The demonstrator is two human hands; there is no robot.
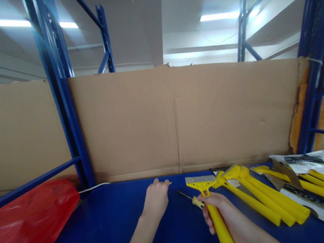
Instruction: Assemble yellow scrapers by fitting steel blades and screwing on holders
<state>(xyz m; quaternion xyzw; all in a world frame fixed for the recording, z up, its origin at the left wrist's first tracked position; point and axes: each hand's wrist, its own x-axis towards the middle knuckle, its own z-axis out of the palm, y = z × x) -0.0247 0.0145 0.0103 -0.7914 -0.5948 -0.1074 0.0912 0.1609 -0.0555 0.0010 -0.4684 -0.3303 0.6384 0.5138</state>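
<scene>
My right hand [219, 209] is wrapped around the yellow handle of a scraper [216, 220]. Its head points away from me, with a flat metal blade across the top. On the blue surface, partly behind my right hand, lies a screwdriver [196, 202] with a pale handle and dark shaft. To the left, my left hand [157, 198] is closed over the blue surface. A small yellow piece [170, 183] pokes out at its fingertips, too small to identify. Several more yellow scrapers [263, 196] lie stacked right of my right hand.
An open carton [313, 204] holding yellow scrapers stands at far right, with plastic packaging [310, 162] on it. A red plastic bag [39, 215] is at left. Cardboard [135, 126] forms the back wall between blue rack posts [69, 122]. A white cord [95, 187] lies near the left post.
</scene>
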